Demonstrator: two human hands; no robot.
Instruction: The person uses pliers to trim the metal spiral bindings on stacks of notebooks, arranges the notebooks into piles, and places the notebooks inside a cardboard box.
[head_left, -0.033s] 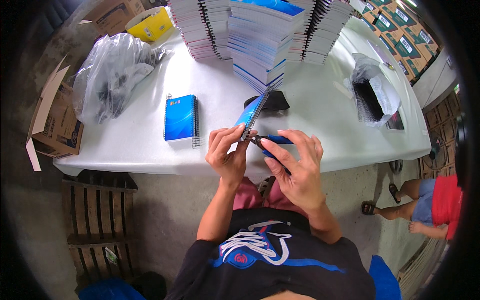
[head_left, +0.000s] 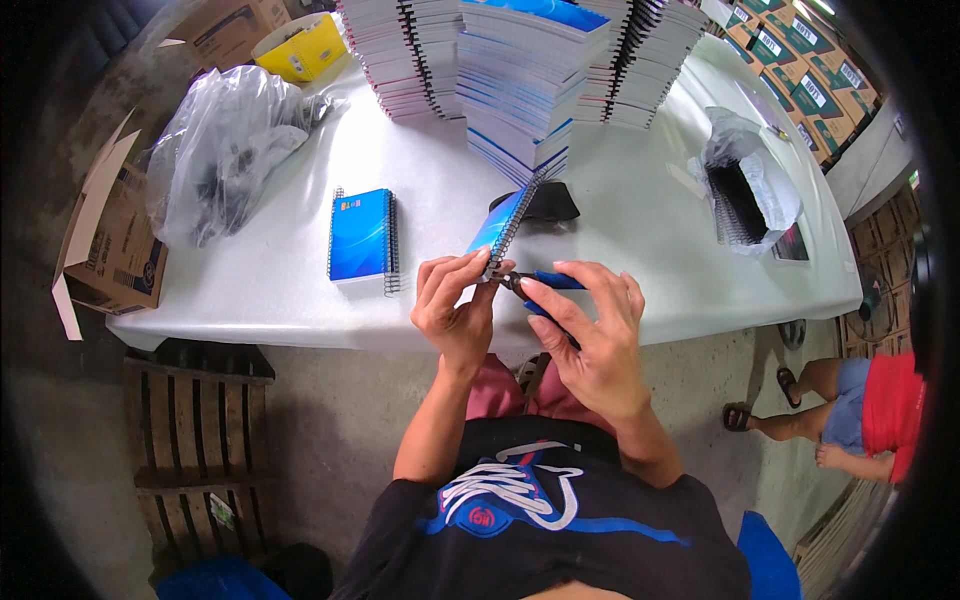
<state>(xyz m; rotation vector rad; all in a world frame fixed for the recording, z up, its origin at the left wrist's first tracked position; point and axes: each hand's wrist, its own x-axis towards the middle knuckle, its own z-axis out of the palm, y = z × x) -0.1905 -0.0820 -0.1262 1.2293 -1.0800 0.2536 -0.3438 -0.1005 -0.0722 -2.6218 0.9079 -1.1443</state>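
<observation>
My left hand [head_left: 455, 305] pinches the lower end of a blue spiral-bound notebook [head_left: 503, 228], which stands tilted on edge above the near edge of the white table [head_left: 640, 240]. My right hand [head_left: 590, 345] grips small blue-handled pliers [head_left: 548, 283]. The pliers' tip meets the end of the notebook's wire spiral, right beside my left fingertips.
Another blue notebook [head_left: 358, 235] lies flat to the left. Tall stacks of notebooks [head_left: 520, 90] fill the table's far side. There are plastic bags at left [head_left: 220, 145] and right [head_left: 750, 185], a cardboard box [head_left: 110, 245], a wooden pallet [head_left: 195, 430], and a person's legs [head_left: 850, 410] at right.
</observation>
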